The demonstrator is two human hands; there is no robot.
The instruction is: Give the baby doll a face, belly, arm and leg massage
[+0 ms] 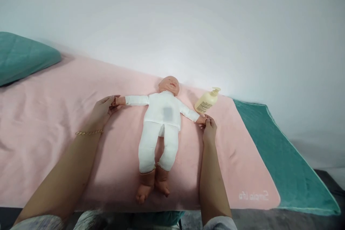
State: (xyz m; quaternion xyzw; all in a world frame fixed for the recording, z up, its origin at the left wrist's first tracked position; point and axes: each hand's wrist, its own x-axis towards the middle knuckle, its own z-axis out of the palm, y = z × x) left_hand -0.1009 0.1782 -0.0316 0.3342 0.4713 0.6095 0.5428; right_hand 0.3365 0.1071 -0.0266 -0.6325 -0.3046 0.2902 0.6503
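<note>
One doll [160, 114], arms spread, on one pink blanket [242, 165]

The doll lies face up between the left hand [104, 108] and the right hand [210, 129], its head by the blanket's far edge, its feet toward the near edge. The left hand is closed on one of its wrists or hands; the right hand pinches the other, though the exact finger contact is hard to make out. One yellow pump bottle [207, 101] sits just beyond the right hand. One green pillow [27, 57] lies far left; green fabric [280, 158] shows past the blanket's right edge.

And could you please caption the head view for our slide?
Left hand and right hand holding a doll by its hands on a pink blanket.
</note>
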